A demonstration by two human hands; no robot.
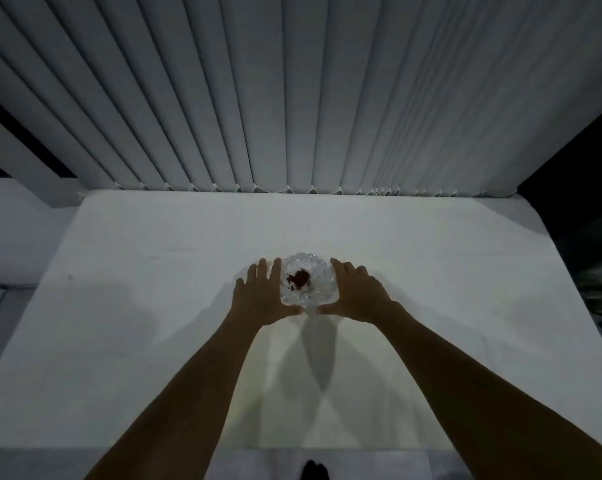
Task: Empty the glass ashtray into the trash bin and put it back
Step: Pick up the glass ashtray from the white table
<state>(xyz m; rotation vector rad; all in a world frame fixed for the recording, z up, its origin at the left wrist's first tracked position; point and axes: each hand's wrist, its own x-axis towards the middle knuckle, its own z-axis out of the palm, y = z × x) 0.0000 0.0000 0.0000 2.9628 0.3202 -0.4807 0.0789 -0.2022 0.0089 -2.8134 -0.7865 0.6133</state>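
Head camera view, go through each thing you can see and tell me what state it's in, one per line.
glass ashtray: upright on the table, dark residue inside, not emptied.
left hand: open, fingers spread at the ashtray's left side.
right hand: open, at the ashtray's right side.
table: covered in white, bearing only the ashtray.
vertical blinds: drawn closed behind the table.
trash bin: not in view.

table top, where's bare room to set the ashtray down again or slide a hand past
Most of the table is bare: a wide patch left of the left hand, another right of the right hand, and a strip between the ashtray and the blinds. Only the middle is crowded, where both hands flank the ashtray.
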